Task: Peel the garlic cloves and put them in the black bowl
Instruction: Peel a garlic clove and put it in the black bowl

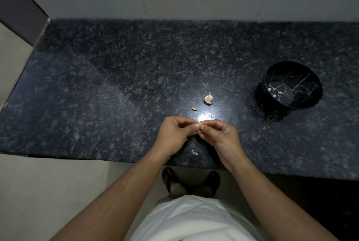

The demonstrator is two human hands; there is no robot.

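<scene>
pinching one clove (pixel 201 124) between them above the counter (pixel 116 85), the left hand (pixel 174 134) and right hand (pixel 217 134) curl tight on it. it could slip from the fingertips and miss the bowl (pixel 307 73), well off right, holding a few cloves.

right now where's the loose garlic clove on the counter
In the head view the loose clove lies mid-counter, just left of the garlic bulb and beyond the left hand.

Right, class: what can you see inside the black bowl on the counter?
Inside the black bowl, three small pale pieces lie on its veined floor, probably peeled garlic cloves. The near wall hides none of the floor here; whether they are fully peeled is too small to tell.
</scene>
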